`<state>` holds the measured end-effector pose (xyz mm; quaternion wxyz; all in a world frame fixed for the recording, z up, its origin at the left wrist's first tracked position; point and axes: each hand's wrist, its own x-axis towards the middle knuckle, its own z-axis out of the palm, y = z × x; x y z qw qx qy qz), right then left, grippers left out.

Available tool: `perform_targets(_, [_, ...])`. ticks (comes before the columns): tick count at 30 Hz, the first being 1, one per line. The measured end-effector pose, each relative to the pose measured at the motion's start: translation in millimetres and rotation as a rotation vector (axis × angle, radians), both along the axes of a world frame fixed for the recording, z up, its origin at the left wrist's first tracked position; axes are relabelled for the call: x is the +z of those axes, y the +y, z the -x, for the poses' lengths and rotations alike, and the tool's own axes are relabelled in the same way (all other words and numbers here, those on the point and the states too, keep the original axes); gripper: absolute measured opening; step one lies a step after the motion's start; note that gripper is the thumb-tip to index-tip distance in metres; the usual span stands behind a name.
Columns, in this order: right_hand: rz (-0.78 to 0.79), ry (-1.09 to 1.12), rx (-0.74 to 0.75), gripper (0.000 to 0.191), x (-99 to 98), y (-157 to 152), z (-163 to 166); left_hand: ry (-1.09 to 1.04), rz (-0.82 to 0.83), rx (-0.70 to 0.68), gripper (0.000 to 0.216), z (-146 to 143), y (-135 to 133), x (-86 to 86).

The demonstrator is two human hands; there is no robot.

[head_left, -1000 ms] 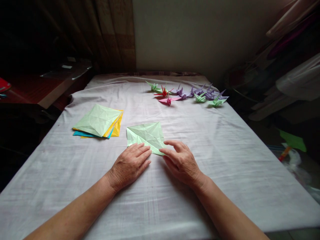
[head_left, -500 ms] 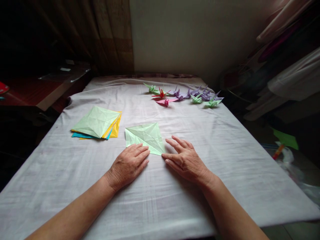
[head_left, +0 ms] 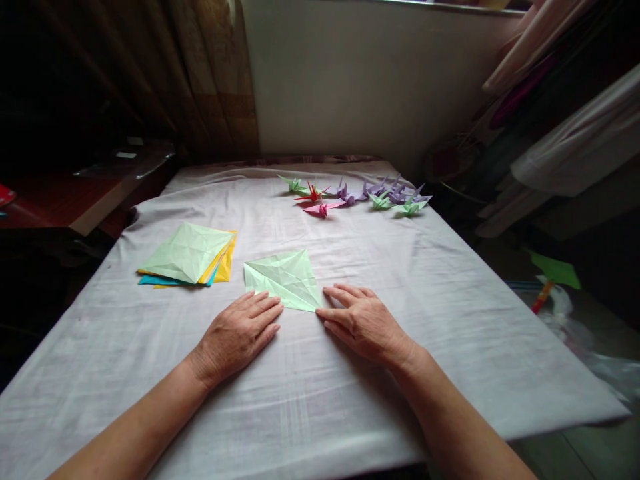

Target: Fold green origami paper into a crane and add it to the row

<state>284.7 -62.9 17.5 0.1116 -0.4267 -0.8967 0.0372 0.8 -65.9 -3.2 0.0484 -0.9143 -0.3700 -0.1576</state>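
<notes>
A creased sheet of light green origami paper (head_left: 286, 277) lies flat on the cloth-covered table (head_left: 300, 387) in front of me. My left hand (head_left: 239, 335) rests palm down with its fingers stretched out, the fingertips on the sheet's near left edge. At the near right corner, the index fingertip of my right hand (head_left: 361, 323) touches the paper; its other fingers are spread. Neither hand grips anything. To the left sits a stack of creased paper sheets (head_left: 185, 253), light green on top, with yellow and blue edges showing below.
Several folded paper cranes, among them a red crane (head_left: 313, 193), a pink crane (head_left: 323, 210) and a green crane (head_left: 410, 208), stand along the table's far right. A dark red wooden surface (head_left: 55, 200) is at the left. Clothes (head_left: 575, 143) hang on the right.
My left hand has slid back a little to the left along the near edge of the sheet. My right hand's raised fingers have lowered toward the table. The view has shifted slightly.
</notes>
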Motion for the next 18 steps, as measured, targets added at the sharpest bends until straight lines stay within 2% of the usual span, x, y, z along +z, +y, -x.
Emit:
perform_targets(5, [0.003,-0.015,-0.009,0.022,-0.1,-0.4,0.8,0.027,-0.024,0.088,0.039,34.1,-1.9,0.1])
perform_targets(9, [0.001,-0.002,-0.009,0.021,-0.8,-0.4,1.2,0.044,-0.042,0.129,0.04,48.0,-1.9,1.9])
perform_targets(13, [-0.007,0.044,0.004,0.021,-5.0,0.4,1.6,0.02,-0.054,0.189,0.035,42.1,-1.9,8.0])
perform_targets(18, [-0.048,0.162,0.032,0.02,-13.4,3.9,2.3,0.003,-0.114,0.35,0.031,8.7,-10.8,17.2])
